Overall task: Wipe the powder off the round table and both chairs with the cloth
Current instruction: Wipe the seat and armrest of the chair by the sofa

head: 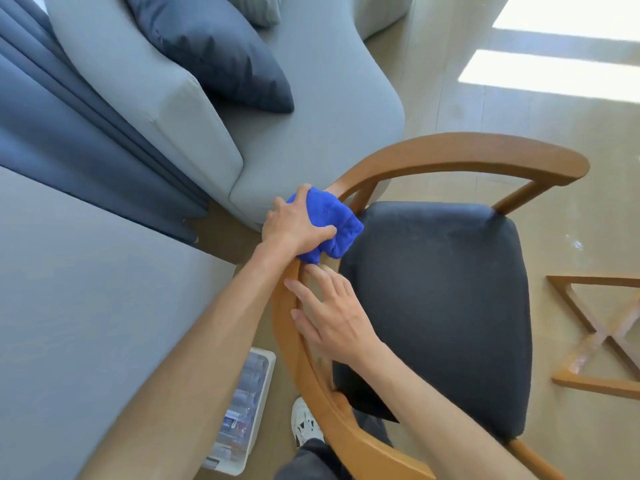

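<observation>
Cloth: the blue cloth (pixel 327 225) is bunched in the left hand (pixel 294 226) and pressed onto the curved wooden rail (pixel 450 150) of the chair (pixel 436 299), where the rail bends from the side toward the back.
Left grip: fingers and thumb curled round the cloth, pinching it in a wad against the wood.
Right grip: the right hand (pixel 332 306) lies just below the cloth on the same rail, fingers spread and nearly straight, resting on the wood and holding nothing.
Step in hand: wiping this chair's rail, as I judge it.
Doing it well: wrap the cloth over the top and inner face of the rail and draw it along the curve in one steady pass away from the steadying hand; keep that hand bracing so the chair does not slide; refold to a clean face once the cloth loads up.
Seat: the dark cushion (pixel 450 271) beside the cloth shows a faint pale haze near its far edge, probably powder left to wipe.
Beyond the grip: a grey sofa (pixel 311 116) past the cloth, a wooden cross frame (pixel 602 337) on the floor beyond the seat, white specks on the floor (pixel 575 244) near it.
Round tabletop: not identifiable here.
</observation>
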`<state>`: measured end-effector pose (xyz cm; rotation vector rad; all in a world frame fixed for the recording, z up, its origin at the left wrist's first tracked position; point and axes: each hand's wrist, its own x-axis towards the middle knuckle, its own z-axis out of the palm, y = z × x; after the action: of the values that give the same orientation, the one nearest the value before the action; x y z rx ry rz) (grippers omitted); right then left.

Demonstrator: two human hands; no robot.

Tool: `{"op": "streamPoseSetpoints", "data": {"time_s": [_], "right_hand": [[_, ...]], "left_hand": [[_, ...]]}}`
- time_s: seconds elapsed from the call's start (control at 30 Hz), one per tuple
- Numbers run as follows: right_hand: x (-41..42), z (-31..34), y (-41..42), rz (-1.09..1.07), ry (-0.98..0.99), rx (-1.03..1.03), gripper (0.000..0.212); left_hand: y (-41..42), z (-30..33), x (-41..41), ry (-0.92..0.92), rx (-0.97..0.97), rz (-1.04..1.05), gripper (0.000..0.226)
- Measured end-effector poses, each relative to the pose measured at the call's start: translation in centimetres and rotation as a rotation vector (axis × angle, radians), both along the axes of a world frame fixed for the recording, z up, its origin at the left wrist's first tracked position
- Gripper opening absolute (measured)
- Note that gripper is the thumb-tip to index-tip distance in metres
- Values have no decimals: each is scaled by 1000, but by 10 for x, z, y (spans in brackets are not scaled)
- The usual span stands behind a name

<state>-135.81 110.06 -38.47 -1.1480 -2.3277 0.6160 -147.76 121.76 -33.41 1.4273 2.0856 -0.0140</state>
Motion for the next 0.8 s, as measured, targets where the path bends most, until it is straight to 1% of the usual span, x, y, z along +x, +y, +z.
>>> {"op": "streamPoseSetpoints", "data": {"time_s": [0.1,0.17,0.2,0.33,0.43,0.5,0.57,0.63,0.73,0.8], "right_hand": [[21,3,42,-147,40,134,26],[33,3,69,-218,35,165,24],[38,2,83,-234,13,167,27],[56,-8,130,-244,-149,120,50],[78,-12,164,-273,-305,2,57],[104,-15,194,-336,-414,-76,61],[138,-22,218,-424,-554,-128,62],[168,-27,227,-444,-664,-143,70],[177,-28,226,-379,-695,-127,79],[182,-29,227,-360,-681,-108,80]], "left_hand": [[11,-3,3,-3,-29,-23,84],[20,-4,6,-2,-43,-37,88],[25,-5,8,-1,-49,-55,89],[47,-17,19,25,-26,-161,88],[64,-31,31,68,19,-218,92],[77,-41,41,77,55,-260,93],[84,-49,45,73,79,-288,92],[88,-53,46,88,97,-316,92],[90,-57,44,101,117,-335,93],[94,-59,46,75,139,-354,94]]}}
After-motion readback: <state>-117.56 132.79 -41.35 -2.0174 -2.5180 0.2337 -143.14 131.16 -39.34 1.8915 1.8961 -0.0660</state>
